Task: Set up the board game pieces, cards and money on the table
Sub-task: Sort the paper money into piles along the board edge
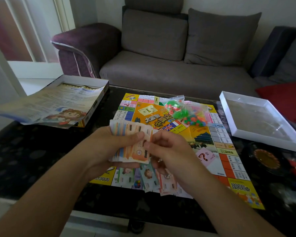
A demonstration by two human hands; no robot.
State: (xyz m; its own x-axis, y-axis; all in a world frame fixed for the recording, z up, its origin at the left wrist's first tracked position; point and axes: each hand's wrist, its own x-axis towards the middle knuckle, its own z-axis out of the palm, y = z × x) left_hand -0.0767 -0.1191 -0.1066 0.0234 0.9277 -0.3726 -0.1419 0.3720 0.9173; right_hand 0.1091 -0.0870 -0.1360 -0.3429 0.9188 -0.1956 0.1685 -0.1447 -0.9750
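Observation:
A colourful game board (212, 134) lies unfolded on the dark table (32, 151). My left hand (109, 147) grips a thick stack of play money (135, 142) above the board's near edge, thumb across the top note. My right hand (171, 151) pinches the right edge of the top orange note. Several loose notes (152, 180) lie on the board under my hands. A clear bag of small green, orange and pink plastic pieces (183, 112) sits at the far side of the board. A pink question-mark card (205, 156) lies on the board at the right.
An open box (99, 96) holding a printed rule sheet (46, 106) stands at the table's left. A white box tray (260, 120) sits at the right, with a dark round dish (265, 159) in front of it. A grey sofa (161, 65) runs behind the table.

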